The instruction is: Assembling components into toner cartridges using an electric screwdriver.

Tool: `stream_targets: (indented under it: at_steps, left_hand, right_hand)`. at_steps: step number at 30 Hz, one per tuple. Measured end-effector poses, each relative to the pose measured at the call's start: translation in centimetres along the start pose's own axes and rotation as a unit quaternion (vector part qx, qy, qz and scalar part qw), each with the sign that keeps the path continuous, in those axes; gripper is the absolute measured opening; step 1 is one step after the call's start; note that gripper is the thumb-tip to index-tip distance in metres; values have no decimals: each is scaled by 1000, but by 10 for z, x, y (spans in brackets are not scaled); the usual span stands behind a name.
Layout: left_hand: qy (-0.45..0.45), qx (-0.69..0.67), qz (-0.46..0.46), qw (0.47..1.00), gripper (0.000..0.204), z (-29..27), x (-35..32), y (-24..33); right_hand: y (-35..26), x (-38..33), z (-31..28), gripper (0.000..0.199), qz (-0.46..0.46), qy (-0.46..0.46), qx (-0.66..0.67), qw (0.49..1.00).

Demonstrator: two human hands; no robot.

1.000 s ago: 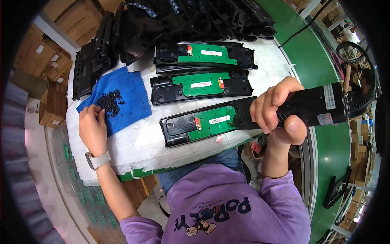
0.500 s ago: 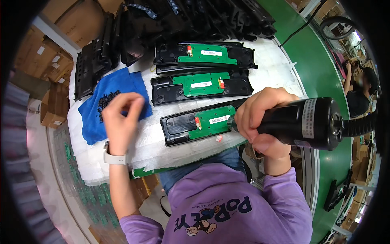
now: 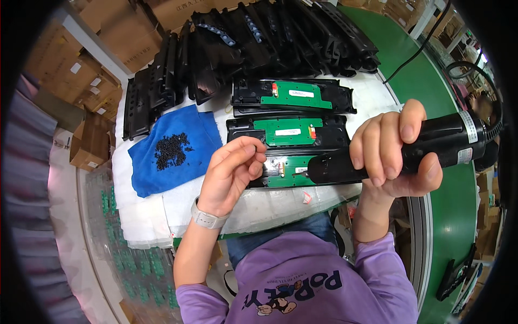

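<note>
Bit meets panel: a worker's right hand (image 3: 396, 151) wraps a black power driver (image 3: 337, 168) whose body runs in from the right of the green-boarded front panel (image 3: 291, 163). The panel lies lengthwise from left to right on a white table cover (image 3: 154, 213), and the driver follows nearly the same line, its butt end slightly farther out, its nose masking the panel's right part. The thin bit (image 3: 298, 174) points left across the board; whether it touches is hard to judge from above. The left hand (image 3: 231, 168) hangs at the panel's left end, thumb and forefinger pinched on what looks like a small dark piece (image 3: 255, 148). The hands stay clear of each other, the bit between them, with the left fingertips the nearer to its tip. Left of the panel spreads a blue cloth (image 3: 199, 127) bearing a heap of tiny black parts (image 3: 171, 151); just beyond the panel rests a second panel (image 3: 286, 132), long side facing it.
</note>
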State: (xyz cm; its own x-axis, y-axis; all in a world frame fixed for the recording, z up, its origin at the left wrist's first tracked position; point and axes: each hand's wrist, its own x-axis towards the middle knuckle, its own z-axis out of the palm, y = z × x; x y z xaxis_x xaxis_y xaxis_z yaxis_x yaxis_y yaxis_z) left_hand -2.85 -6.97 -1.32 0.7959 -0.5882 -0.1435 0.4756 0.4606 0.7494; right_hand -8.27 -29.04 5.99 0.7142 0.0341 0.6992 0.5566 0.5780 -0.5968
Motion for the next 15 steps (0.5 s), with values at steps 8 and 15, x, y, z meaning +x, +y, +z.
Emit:
stream_targets:
  at_steps: [8,15]
  left_hand:
    - [-16,-22,5,1000,15,-7,0,-1]
    - [-23,25,-6,999,16,-7,-3,-1]
  right_hand:
    - [5,9,0,36,-45,-18,43,998]
    - [8,15,4,37,-53,-2,50,997]
